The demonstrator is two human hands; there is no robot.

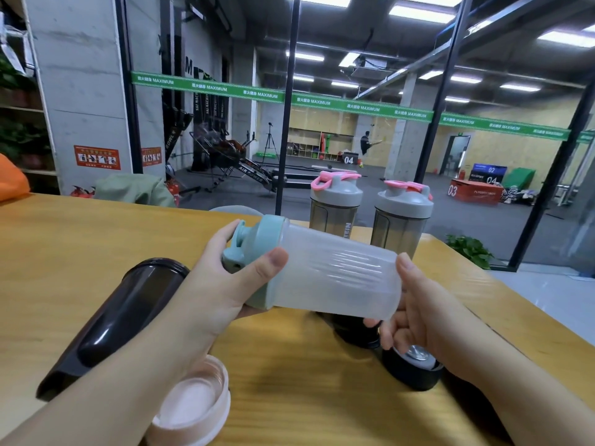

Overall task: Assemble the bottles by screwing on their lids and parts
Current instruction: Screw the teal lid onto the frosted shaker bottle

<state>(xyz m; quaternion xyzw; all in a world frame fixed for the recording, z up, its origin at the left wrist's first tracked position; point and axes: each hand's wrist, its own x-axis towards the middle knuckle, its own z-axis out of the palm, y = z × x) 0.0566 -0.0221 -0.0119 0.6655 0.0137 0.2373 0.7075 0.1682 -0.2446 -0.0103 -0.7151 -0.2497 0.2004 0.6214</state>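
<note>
The clear bottle (335, 278) lies sideways above the table (289, 381), running left to right. The left hand (225, 278) wraps around the blue lid (254, 249) at its left end. The right hand (415, 304) grips the bottom end.

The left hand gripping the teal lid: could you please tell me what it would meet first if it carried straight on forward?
Probably the left smoky-grey shaker bottle standing beyond the left hand; depth is unclear.
</note>
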